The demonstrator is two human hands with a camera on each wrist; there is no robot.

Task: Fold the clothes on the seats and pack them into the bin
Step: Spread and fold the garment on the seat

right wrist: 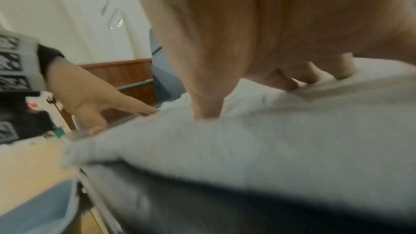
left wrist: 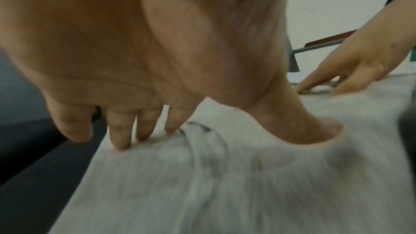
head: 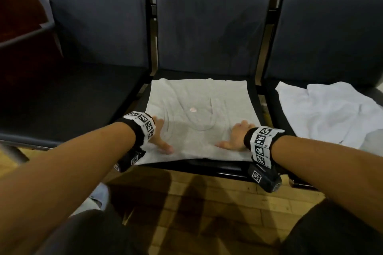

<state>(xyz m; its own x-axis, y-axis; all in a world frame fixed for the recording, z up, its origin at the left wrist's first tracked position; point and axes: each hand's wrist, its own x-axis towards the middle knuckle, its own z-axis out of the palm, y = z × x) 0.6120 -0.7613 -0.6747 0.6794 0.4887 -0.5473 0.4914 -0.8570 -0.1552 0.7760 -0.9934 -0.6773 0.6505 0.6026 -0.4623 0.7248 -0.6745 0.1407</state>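
You have a light grey, soft knit garment (head: pixel 199 118) spread flat on the middle dark seat cushion (head: pixel 256 97), folded into a rough rectangle that covers most of the cushion. Its near edge runs along the front lip of the seat, and its far edge lies close to the backrest. A curved neckline seam and a small pale label show near its centre, with faint creases curving down its left half. On the seat to the right, a white thin-fabric garment (head: pixel 329 114) lies unfolded and rumpled, with loose overlapping flaps, one part trailing over the near edge of that cushion.
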